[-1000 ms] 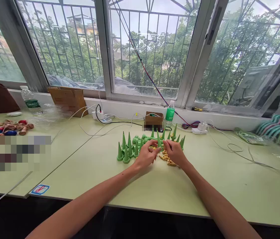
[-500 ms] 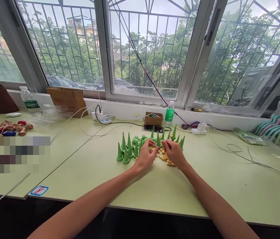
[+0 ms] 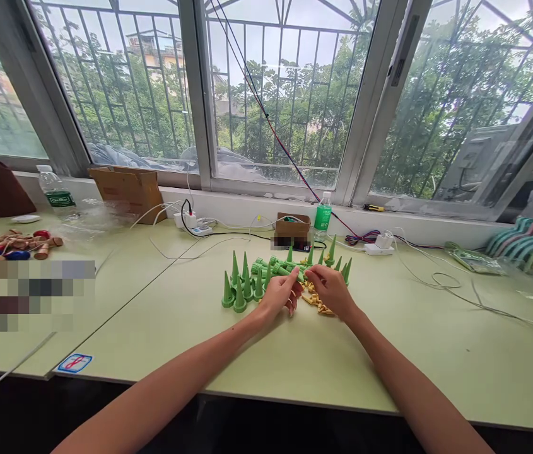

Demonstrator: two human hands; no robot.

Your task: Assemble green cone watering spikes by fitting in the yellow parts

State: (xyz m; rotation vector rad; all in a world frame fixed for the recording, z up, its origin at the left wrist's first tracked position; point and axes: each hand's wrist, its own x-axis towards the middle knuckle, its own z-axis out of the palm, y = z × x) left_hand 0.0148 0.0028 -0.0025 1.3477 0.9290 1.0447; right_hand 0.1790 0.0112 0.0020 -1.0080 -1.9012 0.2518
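Observation:
My left hand (image 3: pixel 280 295) is closed around a green cone-shaped spike (image 3: pixel 301 275), mostly covered by the fingers. Close by on the right, my right hand (image 3: pixel 327 287) pinches at the spike's side; whatever its fingertips hold is too small to make out. Upright green spikes (image 3: pixel 240 296) with ridged round bases stand to the left of the hands. More green spikes (image 3: pixel 345 271) stand beyond the right hand, and others lie in a heap (image 3: pixel 266 265) behind. Small yellow pegs (image 3: pixel 316 301) are scattered beneath and between the hands.
At the back stand a small cardboard box (image 3: pixel 293 228) and a green-labelled bottle (image 3: pixel 323 213). White cables (image 3: pixel 455 284) and a power strip (image 3: pixel 378 249) lie to the right. Wooden toys (image 3: pixel 15 244) are at the far left, hangers (image 3: pixel 531 252) at the far right.
The green spike that pointed up between my hands is now tipped over, largely covered by my left hand. The left hand has turned, its thumb now on top. My right hand has barely shifted.

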